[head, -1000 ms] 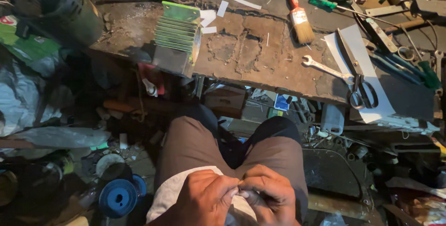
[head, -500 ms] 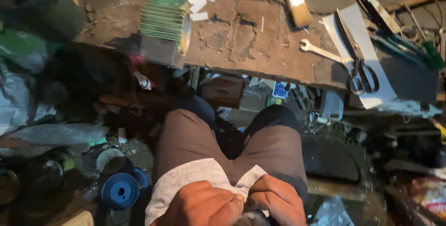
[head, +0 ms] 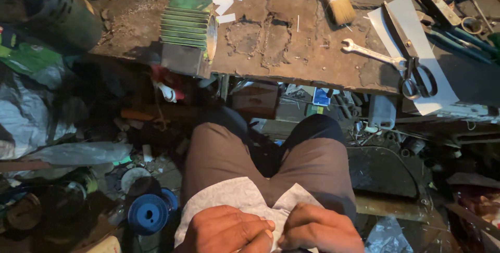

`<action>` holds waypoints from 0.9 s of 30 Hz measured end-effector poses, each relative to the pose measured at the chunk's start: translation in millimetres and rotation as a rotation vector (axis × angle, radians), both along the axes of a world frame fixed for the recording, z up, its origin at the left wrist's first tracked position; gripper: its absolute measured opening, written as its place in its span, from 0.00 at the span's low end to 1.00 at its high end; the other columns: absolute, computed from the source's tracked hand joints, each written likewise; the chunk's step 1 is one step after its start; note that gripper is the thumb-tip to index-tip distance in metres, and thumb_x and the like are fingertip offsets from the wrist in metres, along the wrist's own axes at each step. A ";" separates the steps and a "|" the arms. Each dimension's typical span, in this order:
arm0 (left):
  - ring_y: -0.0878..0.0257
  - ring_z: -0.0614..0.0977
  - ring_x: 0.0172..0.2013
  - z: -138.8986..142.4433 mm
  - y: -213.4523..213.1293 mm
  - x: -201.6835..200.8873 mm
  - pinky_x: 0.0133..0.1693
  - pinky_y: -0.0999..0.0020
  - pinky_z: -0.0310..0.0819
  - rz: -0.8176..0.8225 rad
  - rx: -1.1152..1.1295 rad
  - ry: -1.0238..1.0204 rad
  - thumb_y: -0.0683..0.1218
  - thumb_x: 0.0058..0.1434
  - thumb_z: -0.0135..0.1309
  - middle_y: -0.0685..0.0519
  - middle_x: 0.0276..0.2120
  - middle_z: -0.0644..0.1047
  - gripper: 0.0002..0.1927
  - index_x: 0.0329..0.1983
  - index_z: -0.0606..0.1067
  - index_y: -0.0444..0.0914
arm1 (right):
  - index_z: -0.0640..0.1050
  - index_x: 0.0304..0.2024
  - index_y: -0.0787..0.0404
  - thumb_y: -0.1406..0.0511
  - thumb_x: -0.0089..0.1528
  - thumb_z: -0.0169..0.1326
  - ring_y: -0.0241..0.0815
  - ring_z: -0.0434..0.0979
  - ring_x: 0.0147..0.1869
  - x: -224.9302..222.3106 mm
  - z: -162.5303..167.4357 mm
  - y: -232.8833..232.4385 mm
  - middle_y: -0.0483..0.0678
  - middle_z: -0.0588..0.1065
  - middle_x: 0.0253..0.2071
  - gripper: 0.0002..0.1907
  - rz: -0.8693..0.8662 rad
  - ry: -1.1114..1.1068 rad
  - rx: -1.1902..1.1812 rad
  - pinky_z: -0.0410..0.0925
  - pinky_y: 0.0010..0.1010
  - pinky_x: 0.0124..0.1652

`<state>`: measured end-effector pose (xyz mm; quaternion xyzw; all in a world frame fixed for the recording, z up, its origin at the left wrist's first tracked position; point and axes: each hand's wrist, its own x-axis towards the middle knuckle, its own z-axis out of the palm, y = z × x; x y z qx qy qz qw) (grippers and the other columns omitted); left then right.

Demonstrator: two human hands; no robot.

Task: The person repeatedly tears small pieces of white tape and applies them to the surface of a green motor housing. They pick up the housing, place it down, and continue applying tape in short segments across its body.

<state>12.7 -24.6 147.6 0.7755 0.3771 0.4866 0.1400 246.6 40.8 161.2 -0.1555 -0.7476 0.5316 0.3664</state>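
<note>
My left hand (head: pixel 229 229) and my right hand (head: pixel 319 229) rest in my lap at the bottom edge of the view, fingers curled together over the hem of a light grey shirt (head: pixel 237 198). Both hands pinch something small between them; it is hidden by the fingers and the frame edge. My knees in brown trousers (head: pixel 312 154) point toward a worn wooden workbench (head: pixel 271 50). A green finned motor housing (head: pixel 185 32) sits at the bench's front left edge.
On the bench lie a paintbrush (head: pixel 337 0), a wrench (head: pixel 372 55), large scissors (head: pixel 414 58) on white paper (head: pixel 416 24), and white paper strips. A blue spool (head: pixel 148 214) lies on the cluttered floor at left. Boxes and scrap fill the space under the bench.
The view has tilted down and nearer, so the bench sits higher in frame. My hands have slid toward the bottom edge, still closed together over the shirt hem.
</note>
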 end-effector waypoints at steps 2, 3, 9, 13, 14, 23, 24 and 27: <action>0.61 0.88 0.34 -2.2 -0.7 -0.2 0.35 0.70 0.82 -0.021 0.019 0.009 0.40 0.60 0.61 0.50 0.32 0.82 0.05 0.34 0.76 0.35 | 0.81 0.32 0.70 0.65 0.56 0.60 0.43 0.82 0.33 -5.5 0.0 -2.2 0.54 0.77 0.32 0.11 -0.028 -0.033 0.037 0.74 0.28 0.34; 0.61 0.88 0.34 -3.1 -0.6 -1.0 0.34 0.70 0.81 -0.039 0.055 0.036 0.41 0.61 0.61 0.50 0.32 0.82 0.06 0.36 0.76 0.34 | 0.81 0.31 0.69 0.65 0.55 0.59 0.42 0.82 0.33 -8.8 -0.1 -4.8 0.54 0.77 0.31 0.11 -0.080 -0.039 0.074 0.74 0.28 0.34; 0.59 0.86 0.30 -4.6 -5.5 0.9 0.30 0.68 0.77 -0.063 0.008 0.017 0.43 0.61 0.59 0.49 0.30 0.81 0.09 0.37 0.74 0.33 | 0.79 0.28 0.68 0.63 0.49 0.60 0.41 0.79 0.29 -21.1 -13.1 -7.5 0.54 0.76 0.29 0.12 -0.204 0.020 0.339 0.70 0.29 0.29; 0.61 0.84 0.23 -13.8 0.4 15.9 0.25 0.69 0.76 0.053 0.151 -0.070 0.44 0.57 0.60 0.51 0.24 0.78 0.10 0.31 0.72 0.35 | 0.78 0.31 0.69 0.67 0.53 0.60 0.43 0.79 0.31 -12.4 -25.7 2.4 0.55 0.77 0.31 0.10 -0.158 0.015 0.490 0.71 0.30 0.30; 0.61 0.85 0.25 -15.1 0.3 16.2 0.27 0.68 0.77 0.016 0.131 -0.049 0.44 0.58 0.59 0.50 0.25 0.78 0.09 0.33 0.72 0.35 | 0.78 0.32 0.69 0.68 0.55 0.61 0.43 0.79 0.32 -9.3 -27.7 5.7 0.55 0.77 0.32 0.08 -0.129 0.002 0.518 0.71 0.30 0.30; 0.60 0.87 0.30 -5.4 3.7 8.4 0.34 0.69 0.83 0.021 0.091 -0.024 0.43 0.61 0.59 0.49 0.31 0.82 0.10 0.41 0.73 0.33 | 0.79 0.36 0.69 0.67 0.61 0.64 0.49 0.78 0.37 8.9 -14.2 9.6 0.54 0.76 0.33 0.10 0.038 0.005 -0.235 0.69 0.38 0.37; 0.60 0.87 0.30 -4.1 5.4 8.2 0.34 0.69 0.83 0.019 0.082 -0.020 0.43 0.61 0.59 0.49 0.32 0.82 0.10 0.41 0.73 0.33 | 0.80 0.35 0.69 0.67 0.60 0.64 0.48 0.78 0.36 7.5 -13.6 9.2 0.54 0.76 0.32 0.09 0.012 -0.001 -0.242 0.68 0.37 0.37; 0.61 0.87 0.28 -3.1 7.9 10.9 0.33 0.70 0.83 0.081 0.114 -0.006 0.43 0.59 0.60 0.50 0.30 0.82 0.10 0.40 0.74 0.34 | 0.81 0.34 0.68 0.69 0.60 0.65 0.46 0.79 0.36 4.8 -13.3 8.7 0.53 0.78 0.32 0.07 -0.017 -0.004 -0.224 0.69 0.35 0.37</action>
